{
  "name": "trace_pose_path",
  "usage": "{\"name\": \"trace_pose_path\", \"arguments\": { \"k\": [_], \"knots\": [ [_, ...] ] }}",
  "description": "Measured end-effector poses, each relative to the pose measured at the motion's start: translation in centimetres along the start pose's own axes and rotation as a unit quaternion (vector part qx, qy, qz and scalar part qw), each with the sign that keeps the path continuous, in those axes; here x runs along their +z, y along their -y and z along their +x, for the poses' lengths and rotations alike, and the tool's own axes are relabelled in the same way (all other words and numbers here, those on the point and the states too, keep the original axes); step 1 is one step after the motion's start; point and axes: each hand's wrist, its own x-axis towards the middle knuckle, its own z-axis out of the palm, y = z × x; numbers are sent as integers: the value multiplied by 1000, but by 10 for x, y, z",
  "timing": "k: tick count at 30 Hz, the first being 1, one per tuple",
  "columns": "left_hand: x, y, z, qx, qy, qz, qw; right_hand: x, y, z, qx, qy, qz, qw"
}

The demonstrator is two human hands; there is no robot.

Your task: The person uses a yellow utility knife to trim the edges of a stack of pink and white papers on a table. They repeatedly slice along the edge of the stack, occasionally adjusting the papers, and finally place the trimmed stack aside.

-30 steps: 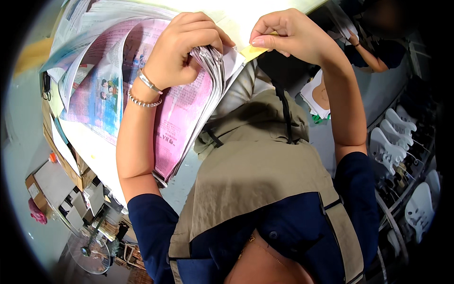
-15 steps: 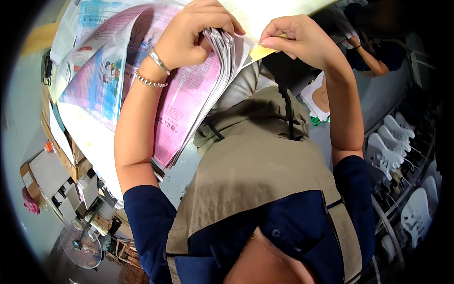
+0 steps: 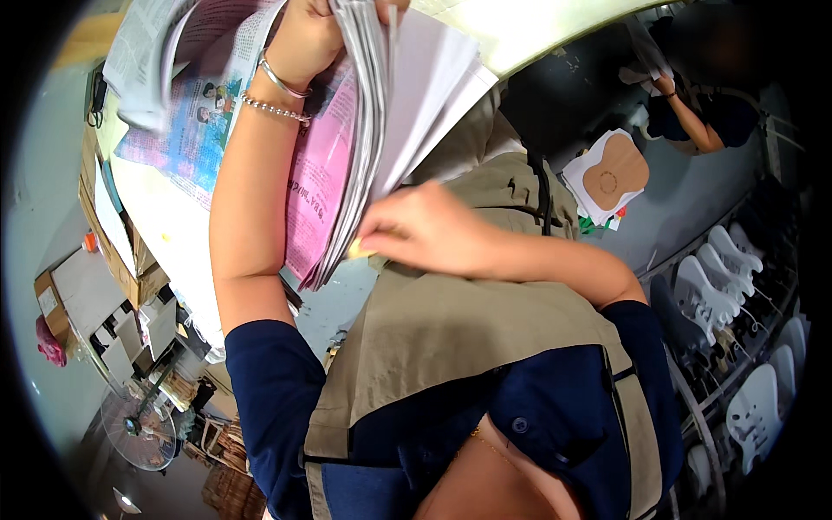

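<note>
My left hand (image 3: 310, 39) is closed around the upper part of a thick folded stack of newspapers (image 3: 322, 173) with pink printed sheets on its left side. The stack is bent, and its edges face right. White sheets (image 3: 442, 95) fan out from its right side, blurred by motion. Low along the stack's edges is my right hand (image 3: 425, 230), somewhat blurred, its fingers pinched on a small yellow piece (image 3: 360, 250). Most of that piece is hidden by the fingers, and its material is unclear.
More printed sheets (image 3: 191, 130) lie across the pale table (image 3: 529, 30). To the right is a brown guitar-body-shaped piece (image 3: 615, 169) on white sheets. White guitar-shaped bodies (image 3: 706, 277) hang on a rack. A co-worker's arm (image 3: 689, 121) shows at upper right. A fan (image 3: 139, 425) stands at lower left.
My right hand has swung down and left with the yellow piece, from the stack's upper corner to its lower edges. The left hand has moved up and left, bending the stack; white sheets now fan out.
</note>
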Motion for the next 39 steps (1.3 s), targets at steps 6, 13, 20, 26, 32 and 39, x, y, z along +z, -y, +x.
{"name": "trace_pose_path", "arguments": {
  "k": [6, 13, 20, 26, 32, 39],
  "knots": [
    [12, -15, -2, -80, -143, -15, 986, 47, -15, 9, -100, 131, -76, 983],
    [20, -47, 16, -122, 177, 308, 927, -67, 5, -32, 49, 3, 47, 998],
    [32, -37, 22, 4, 157, 360, 920, -116, 12, -61, 28, -395, 52, 917],
    [27, -48, 18, -95, 164, 377, 906, -119, 6, -52, 31, -421, -61, 904],
    [25, -45, 16, -51, 184, 383, 904, -120, 8, -53, 34, -422, -112, 899],
    [25, -42, 14, -62, 169, 389, 903, -121, 12, -53, 30, -416, -138, 898]
  ]
}}
